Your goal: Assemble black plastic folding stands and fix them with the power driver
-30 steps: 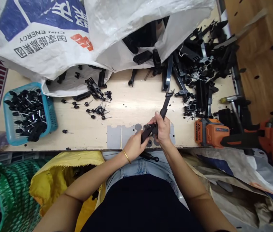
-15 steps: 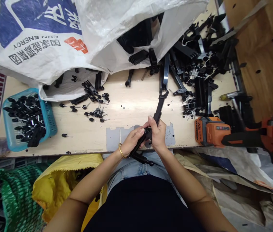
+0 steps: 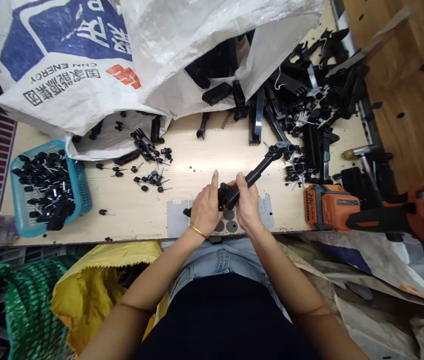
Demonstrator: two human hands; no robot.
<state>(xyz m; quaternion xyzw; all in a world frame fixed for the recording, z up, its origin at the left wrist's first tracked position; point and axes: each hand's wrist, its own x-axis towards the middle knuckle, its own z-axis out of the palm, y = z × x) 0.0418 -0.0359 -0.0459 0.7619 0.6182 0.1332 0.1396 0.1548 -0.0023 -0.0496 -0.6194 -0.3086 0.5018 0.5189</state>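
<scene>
A long black jointed part [image 3: 256, 174] is held over the front of the wooden table, slanting up to the right. My left hand [image 3: 206, 212] is closed round its lower-left end, index finger raised, a small black tip poking out to the left. Around the middle of the part my right hand [image 3: 248, 202] is wrapped, its thumb along the side. Beneath both hands lies a grey mat [image 3: 176, 222] with dark round spots. The far end of the black part reaches the loose pieces on the right.
A blue basket [image 3: 86, 192] of black knobs stands left. Loose knobs [image 3: 152, 177] lie left of centre. White sacks [image 3: 152, 50] cover the back. Black parts [image 3: 311, 145] are piled right, behind an orange power tool [image 3: 332, 207].
The black part has swung, its far end now further right and its near end lifted from the lap onto the table area. My left hand has moved right and up. The view has shifted slightly.
</scene>
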